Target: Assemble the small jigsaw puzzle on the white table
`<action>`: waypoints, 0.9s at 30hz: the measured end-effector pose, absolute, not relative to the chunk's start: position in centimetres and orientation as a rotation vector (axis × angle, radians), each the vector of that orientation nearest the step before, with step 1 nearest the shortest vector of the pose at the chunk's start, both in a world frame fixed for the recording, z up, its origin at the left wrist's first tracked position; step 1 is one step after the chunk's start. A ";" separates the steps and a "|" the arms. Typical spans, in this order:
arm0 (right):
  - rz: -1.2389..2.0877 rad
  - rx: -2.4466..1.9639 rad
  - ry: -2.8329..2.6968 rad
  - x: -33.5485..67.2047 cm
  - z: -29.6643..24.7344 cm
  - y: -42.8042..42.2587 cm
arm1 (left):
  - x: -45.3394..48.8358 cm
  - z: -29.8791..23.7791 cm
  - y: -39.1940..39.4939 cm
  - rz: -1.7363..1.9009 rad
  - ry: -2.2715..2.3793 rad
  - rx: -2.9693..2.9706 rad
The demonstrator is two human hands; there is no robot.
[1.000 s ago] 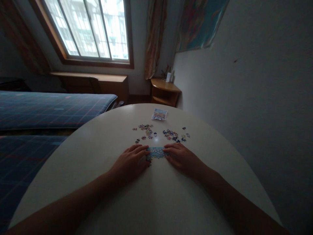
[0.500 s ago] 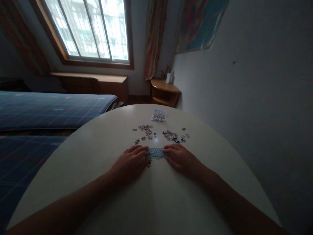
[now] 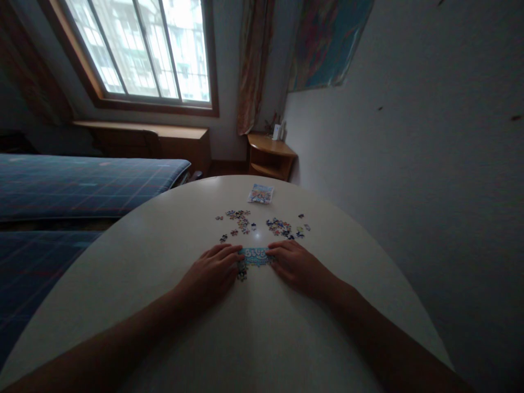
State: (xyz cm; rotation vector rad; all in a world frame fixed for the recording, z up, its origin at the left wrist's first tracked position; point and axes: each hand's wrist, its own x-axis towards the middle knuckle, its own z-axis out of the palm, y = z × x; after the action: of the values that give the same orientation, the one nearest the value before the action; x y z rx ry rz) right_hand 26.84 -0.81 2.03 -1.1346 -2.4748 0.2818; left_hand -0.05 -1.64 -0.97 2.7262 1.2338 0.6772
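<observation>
A light-blue joined section of jigsaw puzzle [image 3: 256,256] lies flat on the white table, with pale lettering across it. At its left end my left hand [image 3: 212,268] grips the edge, fingers along the top corner. My right hand [image 3: 295,264] holds the right end the same way, fingertips pressed close together. Darker joined pieces [image 3: 242,273] hang down from the section's lower left, beside my left fingers. Both ends of the section are partly covered by my hands.
Beyond my hands lie two loose groups of puzzle pieces, a left one [image 3: 241,220] and a right one [image 3: 280,226]. A printed packet [image 3: 261,194] sits farther back on the round table [image 3: 184,202]. A blue plaid mattress [image 3: 90,185] stands left, a wall right.
The whole view has shifted slightly, so the table and pieces appear a little farther left. Both hands stay on the puzzle section, with no clear movement against it.
</observation>
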 end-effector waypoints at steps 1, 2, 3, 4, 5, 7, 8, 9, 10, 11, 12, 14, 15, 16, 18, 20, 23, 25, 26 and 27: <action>0.283 -1.131 -2.475 26.8 2.0 -0.8 | -0.1 -1.0 -1.6 0.680 1.232 2.728; 0.287 -1.130 -2.476 26.8 2.1 -0.9 | -0.1 -1.1 -1.6 0.680 1.231 2.729; 0.297 -1.130 -2.477 26.8 2.1 -0.9 | -0.1 -1.1 -1.6 0.681 1.235 2.728; 0.309 -1.135 -2.475 26.8 2.1 -0.9 | -0.1 -1.1 -1.6 0.677 1.240 2.726; 0.318 -1.150 -2.460 26.9 2.2 -0.8 | -0.1 -1.1 -1.6 0.674 1.244 2.723; 0.302 -1.228 -2.374 27.3 2.2 -0.4 | -0.1 -1.1 -1.6 0.668 1.249 2.719; 0.270 -1.292 -2.299 27.7 2.2 -0.1 | -0.1 -1.1 -1.6 0.667 1.251 2.716; 0.231 -1.368 -2.210 28.1 2.1 0.3 | -0.1 -1.0 -1.6 0.668 1.252 2.712; 0.187 -1.451 -2.115 28.6 2.0 0.7 | -0.1 -1.0 -1.6 0.667 1.249 2.709; 0.165 -1.529 -2.041 29.0 1.8 1.2 | -0.1 -1.0 -1.6 0.666 1.247 2.706; 0.160 -1.595 -1.996 29.5 1.6 1.6 | -0.1 -1.0 -1.6 0.662 1.246 2.704; 0.166 -1.736 -1.988 30.1 1.3 2.2 | -0.2 -1.0 -1.6 0.649 1.245 2.704; 0.169 -1.795 -2.009 30.2 1.3 2.3 | -0.2 -1.0 -1.6 0.638 1.247 2.705; 0.167 -1.843 -2.032 30.3 1.4 2.3 | -0.2 -0.9 -1.7 0.627 1.250 2.704; 0.135 -1.924 -2.063 30.3 1.9 2.0 | -0.1 -0.8 -1.7 0.613 1.259 2.698; 0.062 -2.043 -2.044 30.4 2.6 1.3 | -0.1 -0.7 -1.7 0.610 1.260 2.693; -0.113 -2.225 -2.032 30.9 3.6 0.4 | 0.0 -0.6 -1.8 0.633 1.247 2.692; -0.196 -2.226 -2.079 31.3 3.8 0.0 | 0.0 -0.6 -1.8 0.652 1.241 2.691; -0.215 -2.202 -2.108 31.4 3.8 -0.2 | 0.0 -0.6 -1.8 0.662 1.240 2.690; -0.221 -2.180 -2.128 31.5 3.7 -0.3 | 0.0 -0.6 -1.8 0.669 1.238 2.688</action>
State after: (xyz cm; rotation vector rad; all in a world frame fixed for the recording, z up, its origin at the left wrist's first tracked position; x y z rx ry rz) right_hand 31.45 -0.33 3.68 -2.1795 -2.1278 -0.2206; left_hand 0.02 -1.78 -0.65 2.6881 1.2379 0.6685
